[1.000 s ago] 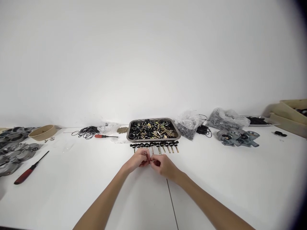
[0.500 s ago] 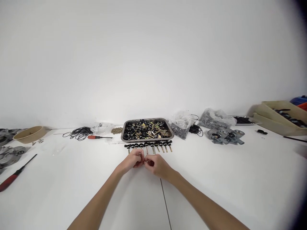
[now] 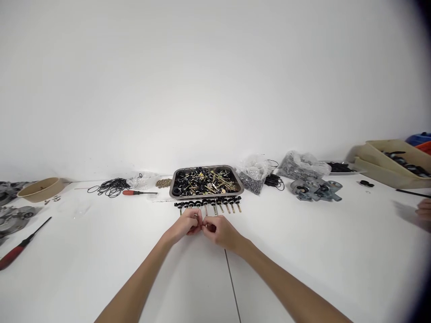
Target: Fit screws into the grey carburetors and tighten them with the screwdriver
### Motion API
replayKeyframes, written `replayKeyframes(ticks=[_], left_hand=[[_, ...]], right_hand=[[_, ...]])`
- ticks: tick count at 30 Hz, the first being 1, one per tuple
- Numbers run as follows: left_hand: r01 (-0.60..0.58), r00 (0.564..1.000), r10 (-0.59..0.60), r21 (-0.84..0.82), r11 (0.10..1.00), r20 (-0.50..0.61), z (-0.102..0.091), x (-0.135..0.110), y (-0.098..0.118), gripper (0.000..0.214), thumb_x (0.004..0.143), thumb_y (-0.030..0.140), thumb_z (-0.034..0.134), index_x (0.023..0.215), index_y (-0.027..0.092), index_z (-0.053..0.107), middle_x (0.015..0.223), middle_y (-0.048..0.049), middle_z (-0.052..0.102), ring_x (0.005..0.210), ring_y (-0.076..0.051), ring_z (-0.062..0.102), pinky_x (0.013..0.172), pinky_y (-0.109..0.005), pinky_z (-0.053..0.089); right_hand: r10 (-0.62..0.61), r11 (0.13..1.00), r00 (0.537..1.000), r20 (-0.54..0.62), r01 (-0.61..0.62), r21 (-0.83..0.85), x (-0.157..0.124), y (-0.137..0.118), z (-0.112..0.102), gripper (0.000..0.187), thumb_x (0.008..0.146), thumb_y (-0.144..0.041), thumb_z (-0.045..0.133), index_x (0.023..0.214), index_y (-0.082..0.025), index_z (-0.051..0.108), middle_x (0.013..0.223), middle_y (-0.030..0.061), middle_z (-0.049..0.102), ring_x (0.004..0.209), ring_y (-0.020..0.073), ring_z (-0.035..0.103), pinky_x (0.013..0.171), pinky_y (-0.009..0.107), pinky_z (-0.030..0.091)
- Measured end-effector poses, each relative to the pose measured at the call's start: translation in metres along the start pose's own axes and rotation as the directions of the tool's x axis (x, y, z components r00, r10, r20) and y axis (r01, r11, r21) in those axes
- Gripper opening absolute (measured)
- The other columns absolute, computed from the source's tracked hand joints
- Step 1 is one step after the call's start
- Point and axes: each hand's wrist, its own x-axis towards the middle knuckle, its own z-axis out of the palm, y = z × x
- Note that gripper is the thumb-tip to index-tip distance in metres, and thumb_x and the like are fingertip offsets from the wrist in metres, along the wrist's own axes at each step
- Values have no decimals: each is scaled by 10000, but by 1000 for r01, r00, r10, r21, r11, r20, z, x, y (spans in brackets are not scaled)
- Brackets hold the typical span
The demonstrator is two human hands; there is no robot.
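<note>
Closest to me, the left hand (image 3: pixel 184 224) and right hand (image 3: pixel 222 231) meet over the white table (image 3: pixel 188 287), fingers curled and drawn together tip to tip; whether something tiny is pinched there I cannot tell. That pose matches half a second ago. What changes is off to the right: one co-worker's hand (image 3: pixel 424 210) comes into sight beside a thin dark rod (image 3: pixel 414 193), well apart, so I judge the close fingerwork goes undisturbed.

Counting outward: one large screwdriver (image 3: pixel 25 242) on the left. Just past the fingertips lies the row of black-headed parts (image 3: pixel 205 203), ten by my count, though the left hand partly covers some. Farther back, one small screwdriver (image 3: pixel 132 192) and one cluster of grey castings (image 3: pixel 316 190), too jumbled to count singly. Behind the row, one metal tray (image 3: pixel 208 195), heaped beyond counting; to its right, two clear bags (image 3: pixel 254 174) before the wall (image 3: pixel 215 80).
</note>
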Motion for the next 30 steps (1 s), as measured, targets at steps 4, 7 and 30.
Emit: replayKeyframes(ticks=[4, 7, 30], left_hand=[[-7, 1000, 7, 1, 1000, 0, 0, -1, 1, 181, 474, 106, 397, 632, 153, 473, 435, 34, 401, 384, -77, 334, 386, -190, 172], [-2, 1000, 2, -3, 1000, -3, 1, -1, 2, 180, 470, 107, 396, 628, 156, 469, 425, 35, 397, 378, -78, 327, 380, -193, 166], [-4, 1000, 4, 12, 1000, -8, 2, -2, 4, 203, 481, 103, 389, 658, 159, 472, 410, 34, 410, 385, -80, 322, 389, -192, 175]], right_hand=[[5, 1000, 1000, -1, -5, -3, 0, -1, -1, 220, 798, -217, 462, 607, -165, 368, 515, -45, 309, 504, 74, 256, 497, 218, 209], [0, 1000, 1000, -2, -1, -6, 1, -1, 0, 223, 797, -216, 464, 605, -164, 363, 513, -47, 305, 502, 72, 250, 498, 218, 212], [20, 1000, 1000, -4, -20, 19, 1, 5, 1, 221, 802, -213, 468, 608, -158, 378, 518, -47, 319, 509, 70, 270, 495, 215, 218]])
